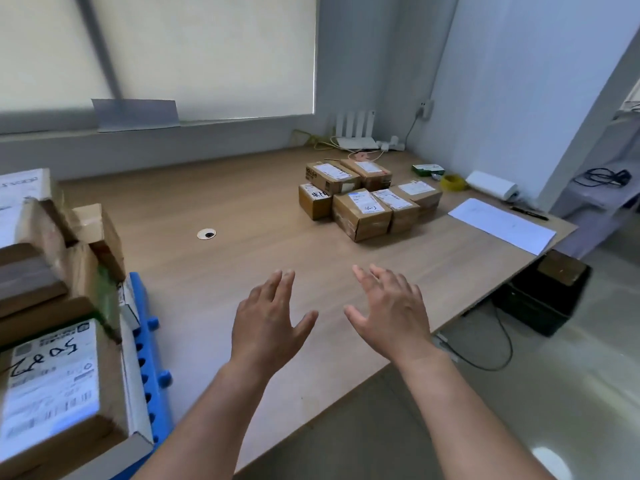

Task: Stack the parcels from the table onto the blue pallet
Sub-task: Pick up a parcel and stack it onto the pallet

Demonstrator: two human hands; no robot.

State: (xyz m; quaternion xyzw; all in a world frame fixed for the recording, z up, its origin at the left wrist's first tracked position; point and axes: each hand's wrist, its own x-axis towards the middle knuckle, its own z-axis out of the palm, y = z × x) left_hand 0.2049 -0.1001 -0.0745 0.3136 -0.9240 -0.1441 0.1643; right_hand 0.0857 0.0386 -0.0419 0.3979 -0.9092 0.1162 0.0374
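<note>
Several brown cardboard parcels [362, 211] with white labels sit clustered on the wooden table [242, 202], far right of centre. At the left edge, a stack of parcels [52, 375] rests on the blue pallet [152, 358], whose rim shows beside them. My left hand [270, 323] and my right hand [391, 313] hover side by side over the table's near part, palms down, fingers spread and straight, holding nothing. Both hands are well short of the parcel cluster.
A white sheet of paper [502, 225] and a pen [530, 213] lie at the table's right edge. A router [356, 131], cables, a yellow tape roll [452, 183] and a small green box [427, 169] sit at the back. A black box [547, 292] stands on the floor.
</note>
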